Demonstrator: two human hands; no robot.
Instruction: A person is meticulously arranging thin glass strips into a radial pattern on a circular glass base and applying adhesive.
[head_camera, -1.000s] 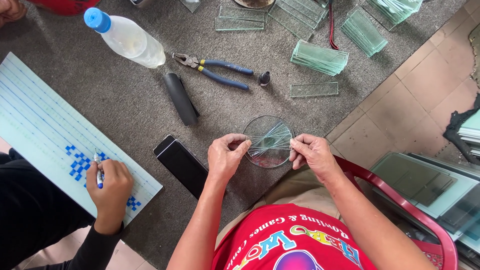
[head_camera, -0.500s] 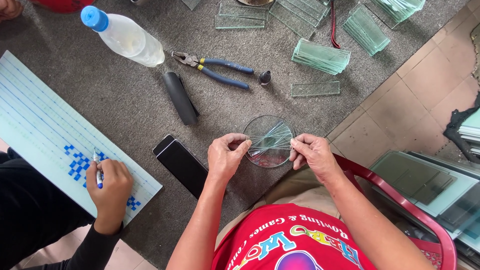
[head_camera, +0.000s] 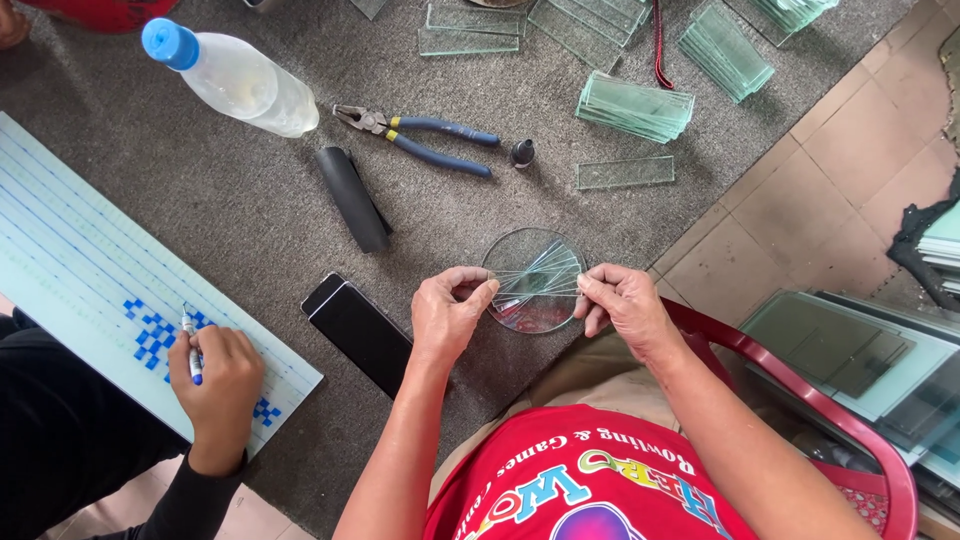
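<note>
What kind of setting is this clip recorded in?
Probably a small glass-craft workshop, worked at floor level. Stacks of cut glass strips lie on a grey mat beside pliers, and the hands hold a round glass disc.

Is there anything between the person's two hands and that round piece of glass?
No. The left hand and right hand already pinch the round glass disc by its opposite edges, along with some thin glass strips lying across it. Nothing visible sits between fingers and glass.
</note>
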